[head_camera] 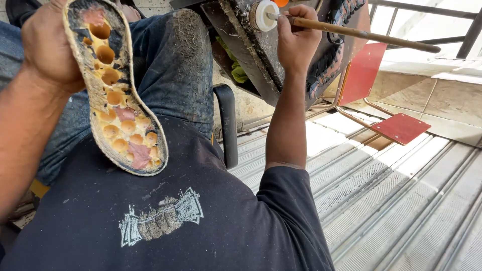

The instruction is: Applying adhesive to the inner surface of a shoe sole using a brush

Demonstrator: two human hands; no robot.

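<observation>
My left hand (47, 42) grips a shoe sole (116, 90) by its edge at the upper left, its underside turned up. The sole is tan and grimy, with rows of round orange hollows and pink patches. My right hand (297, 37) holds a long wooden brush handle (361, 34) near its head. The brush tip rests in a small round white pot (262, 15) that sits on a dirty dark work stand (251, 45). My arm reaches up from my dark printed shirt (165, 216).
My jeans-clad knee (175, 70), smeared with dried glue, is at the top centre. A black tube frame (228, 125) stands beside it. Red metal plates (401, 128) on a chair frame sit to the right over a corrugated metal shutter (401, 211) on the ground.
</observation>
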